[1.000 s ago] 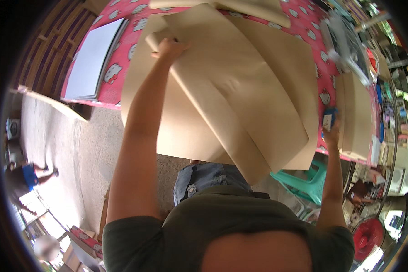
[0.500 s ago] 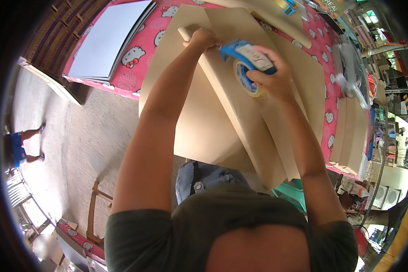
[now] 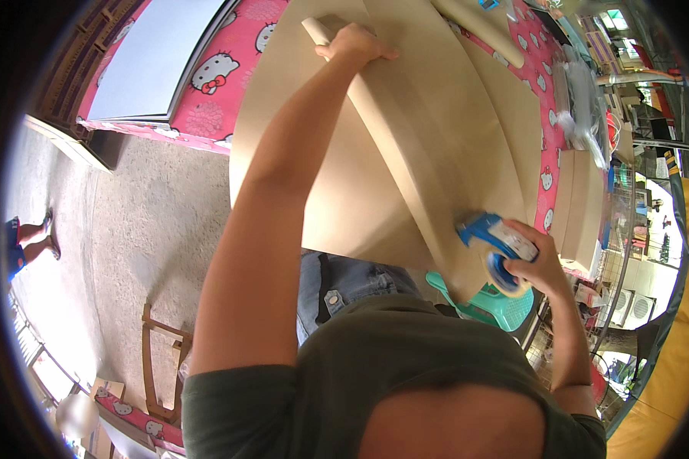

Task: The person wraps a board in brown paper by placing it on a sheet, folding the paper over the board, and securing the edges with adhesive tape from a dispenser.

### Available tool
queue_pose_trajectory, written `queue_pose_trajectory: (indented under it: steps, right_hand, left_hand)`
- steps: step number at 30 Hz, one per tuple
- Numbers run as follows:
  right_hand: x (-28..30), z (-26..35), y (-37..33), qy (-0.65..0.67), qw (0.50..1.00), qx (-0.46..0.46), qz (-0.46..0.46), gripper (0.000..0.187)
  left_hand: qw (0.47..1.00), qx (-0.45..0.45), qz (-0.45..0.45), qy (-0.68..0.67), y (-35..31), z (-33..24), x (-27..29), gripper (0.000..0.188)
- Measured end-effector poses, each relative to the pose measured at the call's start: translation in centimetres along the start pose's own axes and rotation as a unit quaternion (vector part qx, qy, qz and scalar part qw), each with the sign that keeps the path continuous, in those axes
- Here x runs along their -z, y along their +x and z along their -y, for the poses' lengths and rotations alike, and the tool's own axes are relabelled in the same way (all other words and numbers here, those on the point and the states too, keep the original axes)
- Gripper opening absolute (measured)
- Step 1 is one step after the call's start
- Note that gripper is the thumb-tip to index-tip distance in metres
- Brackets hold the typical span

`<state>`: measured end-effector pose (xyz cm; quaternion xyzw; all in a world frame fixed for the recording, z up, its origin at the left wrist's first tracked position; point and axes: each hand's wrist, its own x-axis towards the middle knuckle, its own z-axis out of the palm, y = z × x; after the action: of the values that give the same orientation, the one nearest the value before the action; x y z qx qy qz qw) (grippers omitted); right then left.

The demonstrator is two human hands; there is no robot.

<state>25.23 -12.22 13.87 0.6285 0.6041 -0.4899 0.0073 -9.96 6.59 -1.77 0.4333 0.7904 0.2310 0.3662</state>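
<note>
Near the lower end of the brown paper roll [image 3: 413, 168], the right hand [image 3: 542, 262], grasping the tape dispenser [image 3: 488, 230], has dropped; left hand [image 3: 356, 43] grip unclear.

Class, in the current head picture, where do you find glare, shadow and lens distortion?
Head view: glare whitens the concrete floor toward the far left; soft shadow dulls parts of the brown paper; fisheye distortion bows the paper's edges; blackness fills the corners.

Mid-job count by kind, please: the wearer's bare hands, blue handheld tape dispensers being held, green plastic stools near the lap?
Bare hands (left hand, right hand): 2
Held blue handheld tape dispenser: 1
Green plastic stool: 1
Total: 4
</note>
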Motion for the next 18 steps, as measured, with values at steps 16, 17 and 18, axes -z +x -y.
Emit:
queue_pose_trajectory:
  steps: [16,17,18]
  right_hand:
    - [10.2,-6.0,0.2,-0.14,0.935,-0.325,-0.041,0.018]
    - [12.4,-5.7,-1.2,-0.088,0.948,-0.283,-0.118,0.013]
    - [15.5,-8.7,-2.1,-0.07,0.96,-0.202,-0.182,0.015]
  left_hand:
    - [0.984,-0.055,-0.144,-0.093,-4.0,1.0,-1.8,0.094]
    - [0.968,-0.072,-0.21,-0.118,-4.0,1.2,-2.1,0.099]
    - [0.962,-0.107,-0.234,-0.093,-4.3,1.2,-2.9,0.093]
